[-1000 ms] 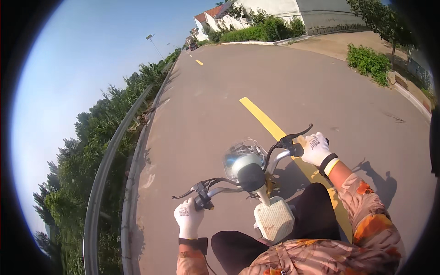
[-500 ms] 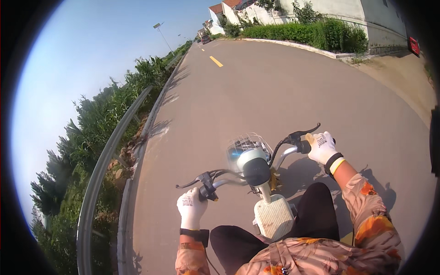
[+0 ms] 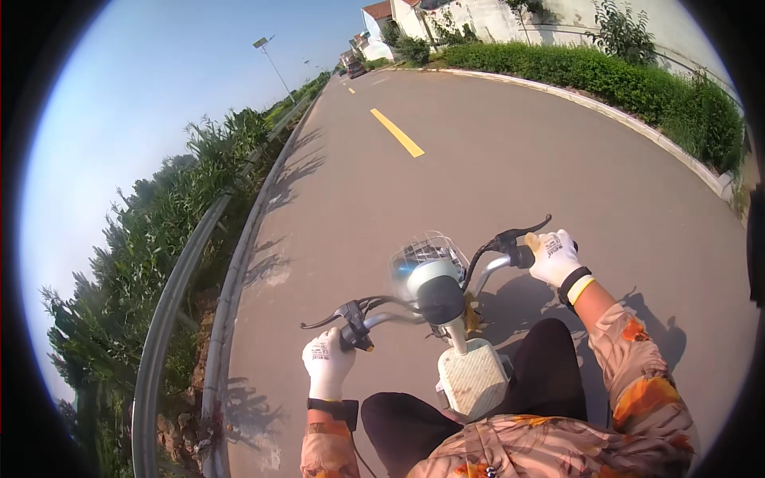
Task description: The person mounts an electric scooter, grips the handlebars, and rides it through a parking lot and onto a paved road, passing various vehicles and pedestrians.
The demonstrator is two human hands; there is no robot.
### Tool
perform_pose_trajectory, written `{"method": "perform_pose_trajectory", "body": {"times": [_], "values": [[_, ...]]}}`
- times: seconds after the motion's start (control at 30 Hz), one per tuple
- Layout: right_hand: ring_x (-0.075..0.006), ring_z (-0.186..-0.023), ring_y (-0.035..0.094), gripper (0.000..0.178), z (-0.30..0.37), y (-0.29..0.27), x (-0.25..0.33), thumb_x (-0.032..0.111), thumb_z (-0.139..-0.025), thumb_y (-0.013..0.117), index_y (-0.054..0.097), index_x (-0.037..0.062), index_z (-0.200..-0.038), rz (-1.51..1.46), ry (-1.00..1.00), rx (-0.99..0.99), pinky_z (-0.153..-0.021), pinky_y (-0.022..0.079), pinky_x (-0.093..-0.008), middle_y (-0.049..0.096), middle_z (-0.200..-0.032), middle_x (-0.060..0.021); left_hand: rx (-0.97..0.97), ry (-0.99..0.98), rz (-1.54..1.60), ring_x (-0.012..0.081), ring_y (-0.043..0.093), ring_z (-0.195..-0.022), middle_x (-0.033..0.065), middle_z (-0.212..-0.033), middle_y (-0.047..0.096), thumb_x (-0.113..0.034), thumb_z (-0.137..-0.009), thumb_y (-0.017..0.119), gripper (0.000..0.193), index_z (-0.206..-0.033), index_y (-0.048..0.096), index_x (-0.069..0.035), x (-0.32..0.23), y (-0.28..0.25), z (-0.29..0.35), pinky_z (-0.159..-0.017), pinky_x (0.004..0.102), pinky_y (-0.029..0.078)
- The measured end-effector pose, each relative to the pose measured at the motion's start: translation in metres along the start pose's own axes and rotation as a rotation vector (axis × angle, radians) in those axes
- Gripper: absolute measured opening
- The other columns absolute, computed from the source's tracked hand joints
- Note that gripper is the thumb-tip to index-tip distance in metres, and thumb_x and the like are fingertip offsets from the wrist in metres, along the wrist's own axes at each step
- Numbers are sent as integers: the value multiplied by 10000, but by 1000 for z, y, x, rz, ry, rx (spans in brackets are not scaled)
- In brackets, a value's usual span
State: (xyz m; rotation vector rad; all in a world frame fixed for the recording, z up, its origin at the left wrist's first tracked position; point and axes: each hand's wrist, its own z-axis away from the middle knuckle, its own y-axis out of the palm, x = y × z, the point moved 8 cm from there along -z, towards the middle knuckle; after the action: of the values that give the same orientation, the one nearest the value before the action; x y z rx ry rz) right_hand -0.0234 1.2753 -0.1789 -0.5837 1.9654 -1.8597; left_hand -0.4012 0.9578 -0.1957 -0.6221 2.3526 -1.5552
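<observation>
I am seated on a two-wheeled scooter with a cream body panel (image 3: 473, 378) between my dark-clad knees. My left hand (image 3: 327, 364), in a white glove, wraps round the left handlebar grip (image 3: 348, 338); the brake lever (image 3: 320, 323) sticks out ahead of its fingers. Around the right handlebar grip, my right hand (image 3: 554, 256) is closed, also white-gloved, with a dark band at the wrist. The right brake lever (image 3: 539, 226) stands free of the fingers. Between the bars sit a dark round-backed headlight housing (image 3: 441, 301) and a wire basket (image 3: 442, 245) with something dark inside, too blurred to name.
A grey paved road (image 3: 351, 191) with yellow dashes (image 3: 398, 133) runs ahead. Along the left are a kerb, a metal guardrail (image 3: 170, 319) and tall green plants (image 3: 151, 239). A hedge (image 3: 590, 76) and white walls line the right. Far ahead is a dark car (image 3: 356, 70).
The scooter has moved forward along the road: a yellow dash, the hedge and the lamp post appear nearer. Both hands keep their hold on the grips.
</observation>
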Motion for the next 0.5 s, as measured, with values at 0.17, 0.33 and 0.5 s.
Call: {"method": "perform_pose_trajectory", "body": {"times": [0.17,0.33,0.5], "values": [[-343,-932,752,314,-4,3,-8,177,-820,622,702,105,-1114,6,-19,-53,-893,466,-446,786,-926,-128,-5,7,-1,338,738,-831,108,-871,744,-210,-730,761,206,-886,689,-97,-7,-2,-6,-768,468,580],[-330,-935,755,312,-10,7,-9,215,-844,637,703,110,-1130,5,-8,27,-897,467,-439,790,-963,-131,-7,2,17,341,737,-816,108,-867,744,-212,-731,761,202,-882,688,-98,-7,8,-4,-758,468,580],[-325,-925,755,296,-10,14,-15,253,-882,631,697,108,-1131,15,-29,-42,-892,465,-442,788,-947,-126,-3,12,-1,344,737,-821,113,-872,744,-216,-735,760,206,-887,688,-96,-13,5,-9,-761,467,581]]}}
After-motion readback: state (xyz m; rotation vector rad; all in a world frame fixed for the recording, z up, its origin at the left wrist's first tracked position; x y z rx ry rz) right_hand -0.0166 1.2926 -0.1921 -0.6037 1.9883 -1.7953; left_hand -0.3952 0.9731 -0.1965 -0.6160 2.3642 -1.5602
